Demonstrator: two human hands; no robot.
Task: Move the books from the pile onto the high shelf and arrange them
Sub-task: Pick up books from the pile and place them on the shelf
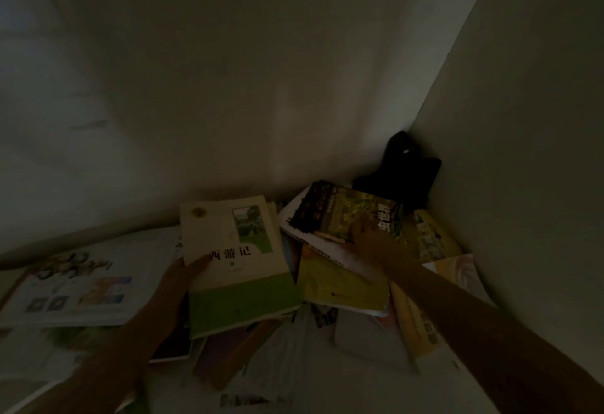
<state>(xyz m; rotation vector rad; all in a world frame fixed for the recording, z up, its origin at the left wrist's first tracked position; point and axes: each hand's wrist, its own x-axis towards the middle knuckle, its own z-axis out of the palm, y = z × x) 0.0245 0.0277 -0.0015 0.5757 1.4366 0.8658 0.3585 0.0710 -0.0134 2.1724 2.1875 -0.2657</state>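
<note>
My left hand (pixel 178 278) comes in from bottom left, forearm angled up-right, thumb laid across the front cover of the cream-and-green book (pixel 235 263), other fingers hidden behind its left edge: gripping it. Book is tilted, green band toward me, sitting over the middle of the pile (pixel 294 332).

My right hand (pixel 367 240) reaches in from bottom right, arm stretched long toward the corner. Fingers rest on the near edge of the dark book with the green photo cover (pixel 349 211). Too dim and blurred to tell whether they curl under it or just touch.

Two books in hand contact, one per hand, just beside each other. Dark book lies on a white one, further back and right of the cream one.

Pile: loose heap of overlapping books, too blurred for a firm count. Yellow book (pixel 343 286) between my hands, a large white illustrated one (pixel 81 286) flat at left, more yellow covers at right.

Black object (pixel 405 168) in the wall corner, behind the pile.
</note>
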